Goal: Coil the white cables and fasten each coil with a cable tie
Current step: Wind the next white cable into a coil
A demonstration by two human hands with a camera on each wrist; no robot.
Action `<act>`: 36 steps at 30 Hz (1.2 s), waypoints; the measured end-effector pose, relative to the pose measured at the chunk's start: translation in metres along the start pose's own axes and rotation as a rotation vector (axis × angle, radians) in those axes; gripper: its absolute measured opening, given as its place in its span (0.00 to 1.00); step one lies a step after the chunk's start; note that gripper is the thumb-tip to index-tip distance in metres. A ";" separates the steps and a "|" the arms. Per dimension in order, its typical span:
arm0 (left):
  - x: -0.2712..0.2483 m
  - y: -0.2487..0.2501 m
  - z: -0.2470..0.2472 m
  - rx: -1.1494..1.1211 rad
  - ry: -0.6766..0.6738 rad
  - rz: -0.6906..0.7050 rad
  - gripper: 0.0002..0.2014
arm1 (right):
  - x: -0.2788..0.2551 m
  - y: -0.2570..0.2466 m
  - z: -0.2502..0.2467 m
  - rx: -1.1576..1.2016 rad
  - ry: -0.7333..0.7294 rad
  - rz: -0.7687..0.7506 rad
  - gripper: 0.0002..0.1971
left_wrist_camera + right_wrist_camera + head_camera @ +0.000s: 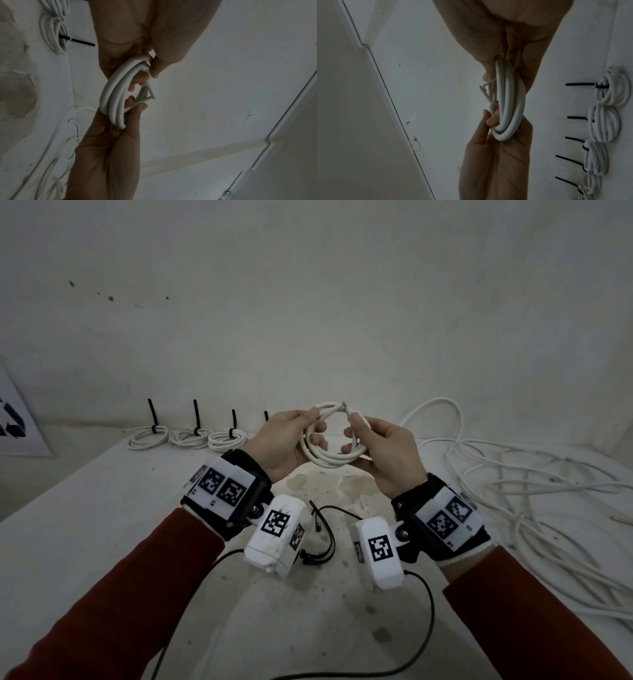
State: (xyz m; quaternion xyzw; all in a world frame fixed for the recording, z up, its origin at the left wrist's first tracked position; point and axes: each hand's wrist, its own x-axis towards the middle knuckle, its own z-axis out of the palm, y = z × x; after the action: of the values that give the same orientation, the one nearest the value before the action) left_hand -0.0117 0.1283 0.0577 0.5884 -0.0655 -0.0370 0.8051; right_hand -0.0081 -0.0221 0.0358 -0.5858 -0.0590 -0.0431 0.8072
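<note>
Left hand (286, 440) and right hand (385, 453) both grip one white cable coil (329, 451), fingers curled round opposite sides, above the table (102, 508). Coil untied; loose cable ties (323, 537) lie below.

Far left: tied coils (191, 436) in a row along the wall, ties upright, block the back edge | Right: loose white cables (534, 501) sprawl over the worktop (85, 525) | Centre: black cable ties (322, 539) lie below the raised hands | Left near side: bare worktop, open passage
</note>
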 end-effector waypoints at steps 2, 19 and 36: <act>-0.001 0.000 -0.001 0.050 -0.010 -0.006 0.06 | 0.002 -0.001 -0.001 0.012 0.032 0.005 0.09; 0.005 -0.026 -0.025 0.041 0.224 -0.149 0.13 | 0.019 0.016 -0.012 -0.295 -0.090 0.139 0.18; 0.010 -0.025 -0.071 0.026 0.405 -0.133 0.19 | 0.032 0.039 -0.018 -1.503 -0.721 -0.185 0.09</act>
State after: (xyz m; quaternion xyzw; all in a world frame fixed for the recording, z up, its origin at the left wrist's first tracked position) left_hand 0.0093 0.1866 0.0136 0.5970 0.1361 0.0298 0.7901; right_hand 0.0298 -0.0271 -0.0014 -0.9385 -0.3168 0.0529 0.1270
